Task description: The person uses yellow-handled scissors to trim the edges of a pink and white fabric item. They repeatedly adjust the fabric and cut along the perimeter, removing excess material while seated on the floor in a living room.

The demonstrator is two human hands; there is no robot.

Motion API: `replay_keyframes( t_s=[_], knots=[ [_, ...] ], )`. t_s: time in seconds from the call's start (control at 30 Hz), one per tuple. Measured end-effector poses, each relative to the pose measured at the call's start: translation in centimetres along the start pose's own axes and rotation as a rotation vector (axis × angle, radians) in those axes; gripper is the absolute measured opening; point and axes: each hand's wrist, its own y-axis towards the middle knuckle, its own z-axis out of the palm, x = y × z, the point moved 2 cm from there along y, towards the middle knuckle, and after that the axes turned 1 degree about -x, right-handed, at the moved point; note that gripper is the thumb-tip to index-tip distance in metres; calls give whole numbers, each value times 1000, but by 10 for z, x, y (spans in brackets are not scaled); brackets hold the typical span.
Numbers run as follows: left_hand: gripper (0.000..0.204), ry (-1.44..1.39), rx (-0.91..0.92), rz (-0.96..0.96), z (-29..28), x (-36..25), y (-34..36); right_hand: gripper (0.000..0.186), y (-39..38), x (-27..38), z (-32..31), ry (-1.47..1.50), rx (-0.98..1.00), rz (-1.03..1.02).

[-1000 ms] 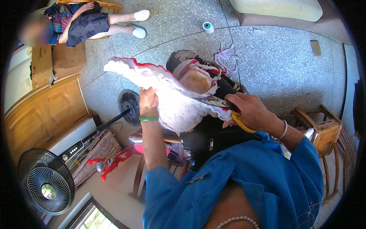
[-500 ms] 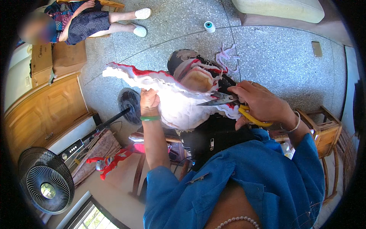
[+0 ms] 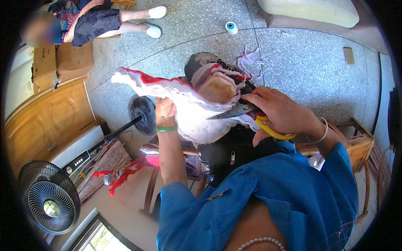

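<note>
Speckled stone floor (image 3: 301,62) lies beneath white cloth (image 3: 188,113), scissors (image 3: 247,115), fan (image 3: 48,201).

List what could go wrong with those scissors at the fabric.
1. The scissors point toward the left hand gripping the white, red-edged fabric; a slip could nick it.
2. The fabric hangs bunched and slack, so the blades could catch an extra layer.
3. The right hand hides the pivot, making aim harder to judge.

Domestic interior, used for home sewing work. Evidence: speckled terrazzo floor (image 3: 301,62); wooden cabinet (image 3: 46,121) at left; pedestal fan (image 3: 48,203); cushioned seat (image 3: 310,10); thread spool (image 3: 231,27) and fabric scraps (image 3: 249,60) on the floor; a second person (image 3: 96,19) seated nearby.
</note>
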Motion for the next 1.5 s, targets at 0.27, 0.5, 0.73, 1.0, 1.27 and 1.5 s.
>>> replay_keyframes(
  t_s=[0.27, 0.5, 0.73, 1.0, 1.27, 1.5],
  knots=[
    [33, -13, -34, 87, 10, 2, 0, 96, -3, -2, 17, -95, -75, 97],
    [33, 31, -94, 22, -27, 9, -4, 72, 2, 5, 18, 3, -185, 17],
    [35, 51, -113, 117, 10, 9, -3, 69, 0, 3, 23, -53, -95, 79],
    [44, 251, -375, 157, 15, 22, -15, 70, -7, -2, 32, -46, -184, 114],
    [32, 139, -352, 153, 47, 44, -24, 71, -9, -1, 36, -11, -342, 53],
    [34, 83, -423, 148, 32, 62, -37, 65, -11, -1, 38, -9, -431, 11]
  ],
)
